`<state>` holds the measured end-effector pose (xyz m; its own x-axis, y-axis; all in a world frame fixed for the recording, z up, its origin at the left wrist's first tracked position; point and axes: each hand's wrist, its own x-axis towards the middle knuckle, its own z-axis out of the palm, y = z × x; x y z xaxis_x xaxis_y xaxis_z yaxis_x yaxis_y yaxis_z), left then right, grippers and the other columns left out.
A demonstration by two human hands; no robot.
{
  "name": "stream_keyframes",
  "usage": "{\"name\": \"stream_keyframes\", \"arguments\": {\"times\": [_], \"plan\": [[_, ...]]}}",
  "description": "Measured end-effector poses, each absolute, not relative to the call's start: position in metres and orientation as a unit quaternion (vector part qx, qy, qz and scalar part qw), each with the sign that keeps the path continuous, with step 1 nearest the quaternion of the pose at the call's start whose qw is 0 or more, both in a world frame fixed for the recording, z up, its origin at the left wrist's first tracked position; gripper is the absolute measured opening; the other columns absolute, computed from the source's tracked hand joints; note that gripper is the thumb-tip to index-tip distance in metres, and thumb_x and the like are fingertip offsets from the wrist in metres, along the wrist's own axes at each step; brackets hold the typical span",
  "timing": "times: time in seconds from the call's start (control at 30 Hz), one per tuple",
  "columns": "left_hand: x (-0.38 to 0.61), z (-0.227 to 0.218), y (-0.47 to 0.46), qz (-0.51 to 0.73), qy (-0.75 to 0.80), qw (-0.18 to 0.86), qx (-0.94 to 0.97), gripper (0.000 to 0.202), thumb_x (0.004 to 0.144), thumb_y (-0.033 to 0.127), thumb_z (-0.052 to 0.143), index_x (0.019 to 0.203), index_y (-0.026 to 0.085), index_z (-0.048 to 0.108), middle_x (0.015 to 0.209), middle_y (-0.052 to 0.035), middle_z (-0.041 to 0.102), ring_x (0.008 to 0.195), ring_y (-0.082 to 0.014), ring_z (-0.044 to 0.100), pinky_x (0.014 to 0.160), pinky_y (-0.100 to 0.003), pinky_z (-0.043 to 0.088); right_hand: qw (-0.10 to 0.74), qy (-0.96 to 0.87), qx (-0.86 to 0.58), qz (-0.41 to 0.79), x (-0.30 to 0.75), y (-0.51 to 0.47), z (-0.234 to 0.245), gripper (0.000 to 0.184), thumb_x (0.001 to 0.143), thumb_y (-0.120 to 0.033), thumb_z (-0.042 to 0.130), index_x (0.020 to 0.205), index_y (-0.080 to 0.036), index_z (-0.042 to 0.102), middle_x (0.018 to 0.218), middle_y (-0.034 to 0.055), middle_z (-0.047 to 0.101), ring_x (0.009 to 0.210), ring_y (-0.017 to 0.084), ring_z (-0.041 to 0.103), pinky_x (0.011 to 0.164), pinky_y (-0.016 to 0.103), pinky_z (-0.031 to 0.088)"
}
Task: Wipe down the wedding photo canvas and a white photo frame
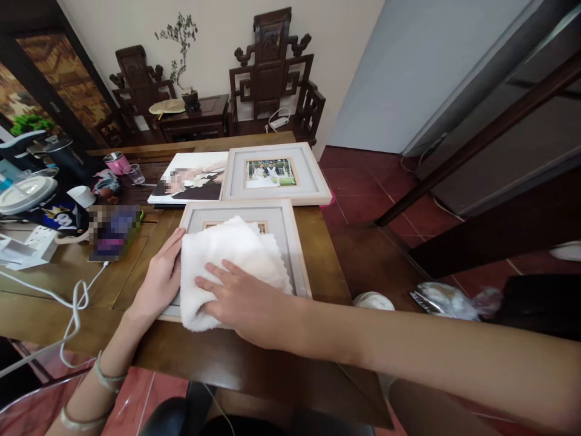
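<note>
White cloth (233, 247) beneath palm-down right hand (249, 303)

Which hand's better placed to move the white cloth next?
Right, most likely: the right hand lies on the white cloth, fingers spread, over the near picture frame. The left hand is at that frame's left edge, seemingly better placed to steady it.
</note>
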<state>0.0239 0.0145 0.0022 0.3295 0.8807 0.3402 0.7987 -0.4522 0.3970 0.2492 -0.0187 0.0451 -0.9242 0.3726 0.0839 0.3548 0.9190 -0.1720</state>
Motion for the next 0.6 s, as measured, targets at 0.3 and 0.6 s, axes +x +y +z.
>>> {"name": "stream_keyframes", "arguments": {"times": [0.3, 0.6], "plan": [[0.023, 0.002, 0.008, 0.212, 0.506, 0.069, 0.833, 0.048, 0.098, 0.029, 0.036, 0.142, 0.012, 0.045, 0.155, -0.0153, 0.035, 0.145, -0.0273, 0.027, 0.119, -0.050, 0.026, 0.017, -0.919, -0.345, 0.189, 0.316, -0.041, 0.065, 0.028, 0.069, -0.004, 0.053, 0.085, -0.023, 0.065, 0.083, 0.0038, 0.067, 0.073, 0.020, 0.062, 0.071, 0.035, 0.050], [0.021, 0.004, 0.006, 0.220, 0.499, 0.100, 0.832, 0.048, 0.098, 0.029, 0.036, 0.142, 0.015, 0.046, 0.158, -0.0138, 0.028, 0.147, -0.0285, 0.023, 0.119, -0.051, 0.023, 0.089, -0.932, -0.340, -0.088, 0.266, 0.062, 0.077, 0.040, 0.088, -0.002, 0.049, 0.126, -0.009, 0.057, 0.156, 0.0193, 0.030, 0.144, 0.035, 0.027, 0.110, 0.051, 0.032]]}}
